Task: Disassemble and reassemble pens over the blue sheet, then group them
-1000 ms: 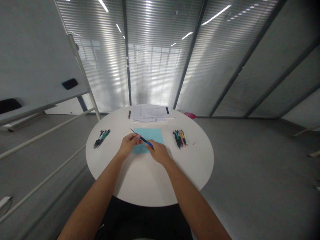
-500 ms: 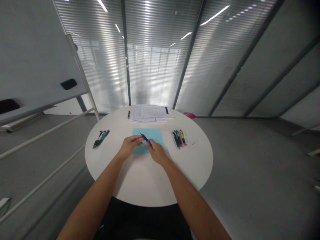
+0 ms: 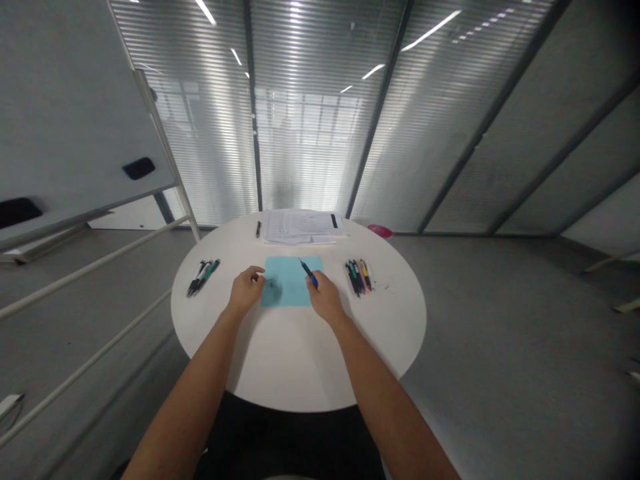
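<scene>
In the head-worn view, the left hand (image 3: 246, 290) is seen loosely curled, with nothing visibly held in it, and is placed at the left edge of a sheet of light blue paper (image 3: 293, 282), seemingly touching it. The right hand (image 3: 325, 298) is closed in a pinch around a pen (image 3: 309, 273) with a blue grip. The pen is held over the right part of the sheet, with its dark tip directed toward the upper left.

The sheet is laid flat near the middle of a round white desk (image 3: 300, 370) and is seen uncreased. One pen is held, and three more are counted in a left-hand group (image 3: 203, 277). A right-hand group (image 3: 358, 276) is made up of about five pens, though the exact count cannot be told. A single dark pen (image 3: 259, 229) is placed near the far edge, beside one stack of printed papers (image 3: 303, 227). One pink object (image 3: 381, 231) is seen just beyond the desk's far right edge. A whiteboard (image 3: 65, 100) is seen at the upper left of the frame.
</scene>
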A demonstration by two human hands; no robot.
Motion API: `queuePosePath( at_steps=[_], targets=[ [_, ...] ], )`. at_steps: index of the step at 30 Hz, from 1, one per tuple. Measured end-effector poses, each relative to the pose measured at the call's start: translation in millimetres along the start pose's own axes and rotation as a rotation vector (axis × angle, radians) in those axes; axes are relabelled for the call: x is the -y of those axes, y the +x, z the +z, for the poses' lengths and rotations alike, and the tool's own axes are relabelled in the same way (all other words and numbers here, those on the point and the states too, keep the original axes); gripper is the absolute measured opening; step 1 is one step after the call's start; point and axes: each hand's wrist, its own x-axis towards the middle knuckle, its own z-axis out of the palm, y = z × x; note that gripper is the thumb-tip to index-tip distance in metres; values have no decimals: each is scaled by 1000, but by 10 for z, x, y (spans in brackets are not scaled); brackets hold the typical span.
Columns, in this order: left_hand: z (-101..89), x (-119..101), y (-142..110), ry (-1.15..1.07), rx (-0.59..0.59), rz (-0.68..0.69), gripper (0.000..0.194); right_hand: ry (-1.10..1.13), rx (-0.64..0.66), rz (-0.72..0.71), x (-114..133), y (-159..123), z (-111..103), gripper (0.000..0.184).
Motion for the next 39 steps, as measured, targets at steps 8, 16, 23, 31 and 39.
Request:
queuePosePath(
  at_steps=[8, 16, 23, 31, 39],
  targets=[
    [82, -149, -81, 353, 148, 199, 27, -102, 62, 1, -21, 8, 44, 18],
    [-16, 5, -7, 446, 95, 106, 31, -154, 87, -4, -41, 11, 47, 19],
    [6, 4, -3, 605, 231, 17, 30, -182, 121, -4, -9, 16, 27, 20],
    [35, 4, -20, 498, 171, 37, 25, -181, 152, -8, 46, 2, -9, 21],
    [115, 31, 61, -365, 10, -170, 16, -205, 152, -35, 42, -12, -5, 21]
  ],
)
